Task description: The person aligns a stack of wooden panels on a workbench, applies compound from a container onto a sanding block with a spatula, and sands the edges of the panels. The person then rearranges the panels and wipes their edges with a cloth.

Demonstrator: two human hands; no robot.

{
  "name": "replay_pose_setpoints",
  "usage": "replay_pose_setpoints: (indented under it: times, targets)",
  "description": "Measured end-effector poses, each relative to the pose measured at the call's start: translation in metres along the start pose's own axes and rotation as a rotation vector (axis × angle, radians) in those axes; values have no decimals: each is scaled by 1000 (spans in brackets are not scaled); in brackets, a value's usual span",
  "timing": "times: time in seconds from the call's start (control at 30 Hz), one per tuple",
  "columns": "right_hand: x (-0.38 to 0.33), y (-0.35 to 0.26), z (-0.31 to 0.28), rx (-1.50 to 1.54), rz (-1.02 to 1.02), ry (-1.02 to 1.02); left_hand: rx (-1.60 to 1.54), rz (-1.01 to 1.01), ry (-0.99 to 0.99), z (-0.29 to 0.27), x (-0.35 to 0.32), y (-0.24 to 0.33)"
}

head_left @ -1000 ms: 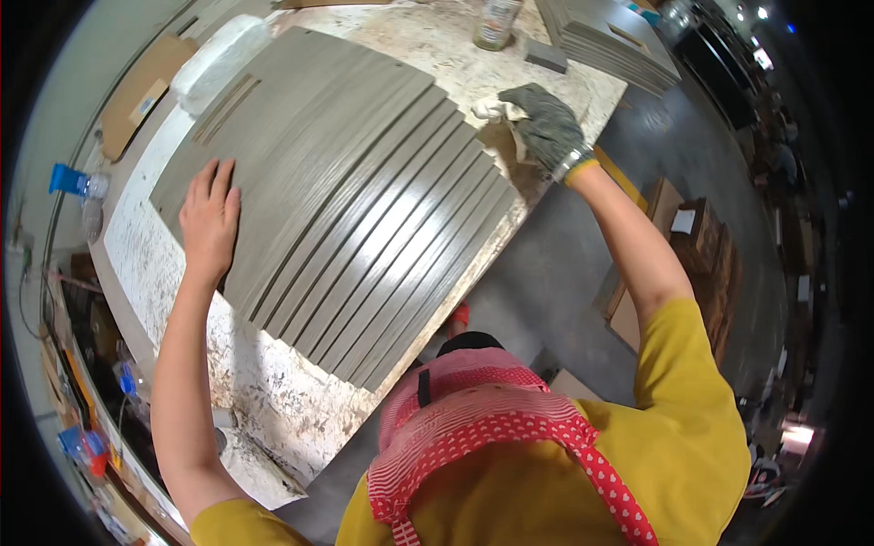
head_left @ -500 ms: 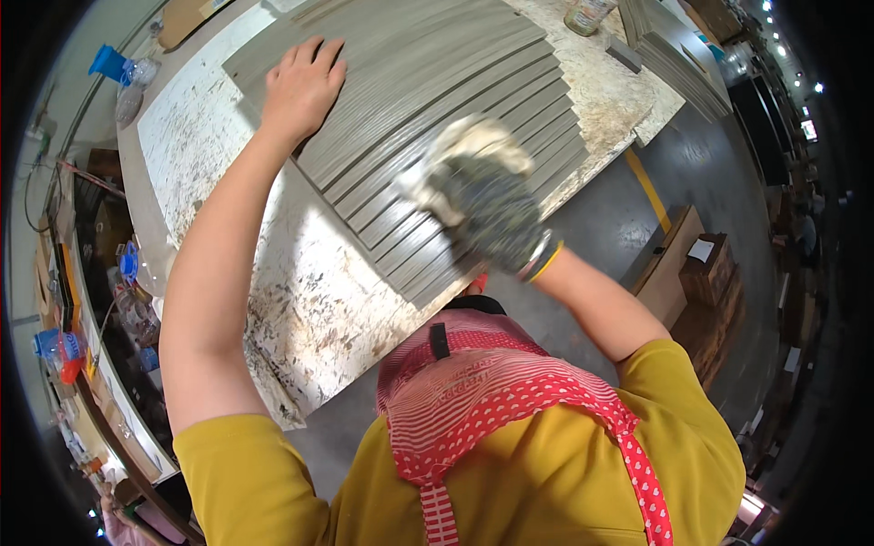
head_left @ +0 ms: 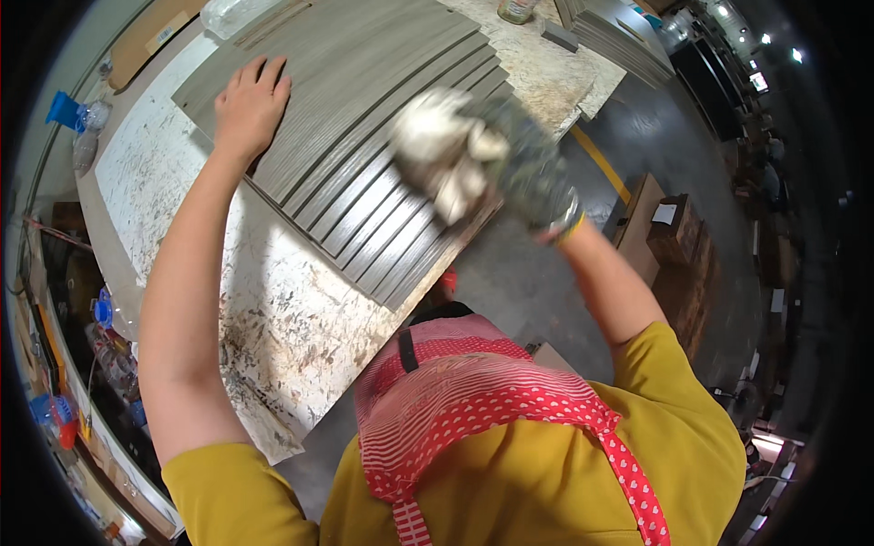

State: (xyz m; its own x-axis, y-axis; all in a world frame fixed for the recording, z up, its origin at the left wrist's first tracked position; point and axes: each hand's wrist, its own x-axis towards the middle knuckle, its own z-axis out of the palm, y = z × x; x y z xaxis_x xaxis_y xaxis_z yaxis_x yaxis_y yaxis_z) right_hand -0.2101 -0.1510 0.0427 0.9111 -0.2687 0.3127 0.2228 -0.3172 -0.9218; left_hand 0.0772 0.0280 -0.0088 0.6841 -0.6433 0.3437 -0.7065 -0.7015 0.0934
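Grey wood-grain boards (head_left: pixel 319 82) lie overlapped in a staggered row on the table, their long edges showing as parallel strips. My bare left hand (head_left: pixel 250 109) rests on the top board near its left edge, fingers stretched out. A dark grey knit glove covers my right hand (head_left: pixel 528 164), which grips a bunched white rag (head_left: pixel 442 141) over the strips by the right side of the row. Motion smears both the rag and the glove. Whether the rag touches the boards I cannot tell.
The worktable (head_left: pixel 282 355) is white and stained. At its far right are a small grey block (head_left: pixel 559 36), a jar (head_left: pixel 516 10) and a stack of boards (head_left: pixel 610 41). A blue-topped plastic bottle (head_left: pixel 77 114) stands left; a wooden box (head_left: pixel 675 227) is on the right.
The whole view has shifted, so the boards appear farther left and up. The right hand and rag have moved over the strips and turned; the left hand keeps its place on the board.
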Motion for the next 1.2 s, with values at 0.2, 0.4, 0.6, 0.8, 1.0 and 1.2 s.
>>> replay_pose_setpoints:
  times: [0.2,0.4,0.6,0.8,1.0,1.2]
  targets:
    - [-10,71,14,-823,-132,129,14,46,16,-2,10,7]
    - [-55,49,110,-944,-222,-299,25,31,-14,0,5,5]
    - [-9,73,-13,-852,-173,-292,26,43,-74,-7,7,6]
    - [12,70,-38,-1384,65,-365,45,62,-77,-3,9,7]
    - [20,83,-83,-1030,-258,-137,21,53,-95,-8,6,3]
    - [10,105,-68,-1093,-97,-177,23,80,-99,-6,11,8]
